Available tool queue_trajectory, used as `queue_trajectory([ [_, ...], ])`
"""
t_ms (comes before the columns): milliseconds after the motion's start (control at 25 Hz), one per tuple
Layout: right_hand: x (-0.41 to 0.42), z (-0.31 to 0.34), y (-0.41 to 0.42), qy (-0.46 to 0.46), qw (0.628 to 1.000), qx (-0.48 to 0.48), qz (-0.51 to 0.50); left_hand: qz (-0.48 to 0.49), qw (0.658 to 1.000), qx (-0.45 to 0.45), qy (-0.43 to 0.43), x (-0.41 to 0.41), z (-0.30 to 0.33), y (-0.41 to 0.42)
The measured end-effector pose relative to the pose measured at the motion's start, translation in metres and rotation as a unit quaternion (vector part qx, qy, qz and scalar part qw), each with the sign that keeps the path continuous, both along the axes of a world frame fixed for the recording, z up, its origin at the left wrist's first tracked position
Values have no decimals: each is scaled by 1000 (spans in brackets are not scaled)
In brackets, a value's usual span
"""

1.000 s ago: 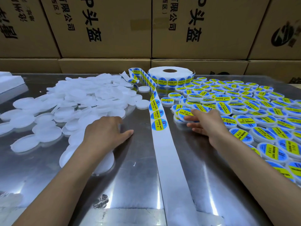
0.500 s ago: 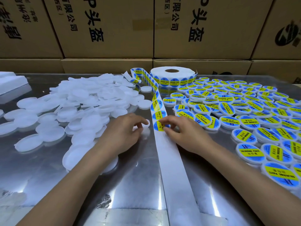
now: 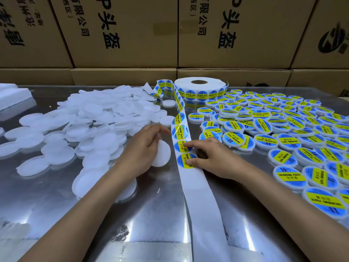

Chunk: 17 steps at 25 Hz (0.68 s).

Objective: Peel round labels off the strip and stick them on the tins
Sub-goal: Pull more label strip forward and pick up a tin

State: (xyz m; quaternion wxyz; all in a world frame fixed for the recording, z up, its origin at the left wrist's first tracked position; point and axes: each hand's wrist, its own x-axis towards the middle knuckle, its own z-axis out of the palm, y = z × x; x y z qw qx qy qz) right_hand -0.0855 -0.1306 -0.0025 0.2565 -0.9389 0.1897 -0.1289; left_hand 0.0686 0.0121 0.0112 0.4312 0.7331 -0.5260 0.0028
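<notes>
A: Item one, your left hand (image 3: 143, 148)?

B: Fingers curled round one plain white tin (image 3: 162, 153), held just left of the strip (image 3: 198, 195), slightly tilted toward it.

A: Item two, your right hand (image 3: 211, 157)?

B: On the strip. Your thumb and forefinger sit on the nearest label (image 3: 186, 161), the last one before the bare white backing; whether its edge is lifted cannot be told. Your two hands are close, with only the strip's width between them.

A: Item three, label stock?

B: Strip runs down the middle of the metal table (image 3: 94, 214) from the roll (image 3: 200, 87) at the far edge. Round labels, blue and yellow, three more visible above the one you touch.

A: Item four, tins?

B: Unlabelled tins (image 3: 94, 114): a loose white pile, left of the strip. Labelled tins (image 3: 283, 133): spread flat, right of the strip, reaching the table's right edge.

A: Item five, background?

B: Cardboard boxes (image 3: 120, 35), stacked behind the table.
</notes>
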Motion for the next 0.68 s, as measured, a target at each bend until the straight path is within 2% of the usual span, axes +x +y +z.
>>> queue_trajectory([
  [160,3,-4,-1,-29,999,7,-11,-2,997,78,-28,0,-12,-3],
  [400,6,-3,2,-74,997,-9,-37,-48,984,136,-103,-6,-16,-3],
  [680,3,1,7,-79,996,-46,-16,-73,966,209,-130,-7,-12,0],
])
